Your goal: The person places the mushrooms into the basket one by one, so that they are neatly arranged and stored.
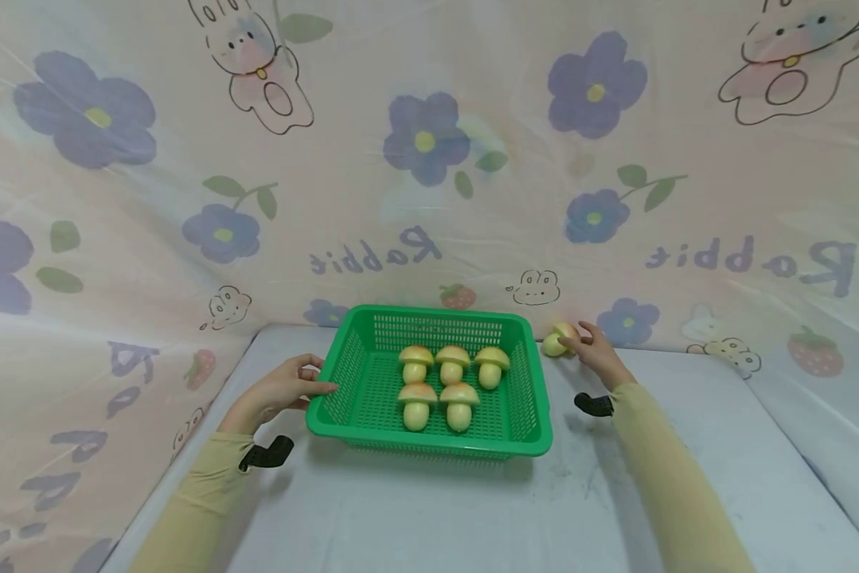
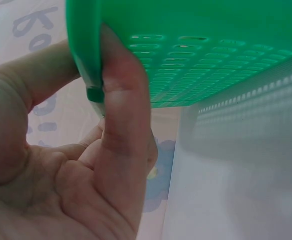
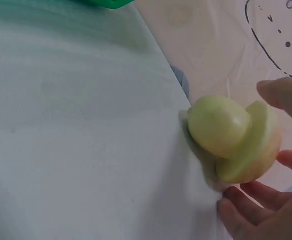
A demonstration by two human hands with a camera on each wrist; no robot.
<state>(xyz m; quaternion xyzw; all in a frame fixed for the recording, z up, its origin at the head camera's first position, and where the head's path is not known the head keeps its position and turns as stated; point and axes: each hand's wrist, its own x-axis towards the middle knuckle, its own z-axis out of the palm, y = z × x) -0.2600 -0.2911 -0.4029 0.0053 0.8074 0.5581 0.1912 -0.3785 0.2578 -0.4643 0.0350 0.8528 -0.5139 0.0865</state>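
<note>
My left hand [image 1: 283,390] grips the left rim of a green plastic basket [image 1: 429,447], with the thumb over the edge and a finger against the outer wall. Inside the basket lie several toy mushrooms [image 1: 416,406] with yellowish caps and pale round stems, in two rows. Another toy mushroom [image 3: 218,126] lies on its side near the table's back edge, right of the basket. Around its cap, my right hand [image 1: 595,356] has its fingers spread. In the right wrist view the fingertips [image 3: 288,159] are right at the cap, while the thumb stands apart from it.
A white table [image 1: 429,517] carries the basket. A cloth [image 1: 501,223] printed with flowers and rabbits hangs behind the table and along its left side. Black wrist mounts [image 1: 267,454] stick out from both sleeves.
</note>
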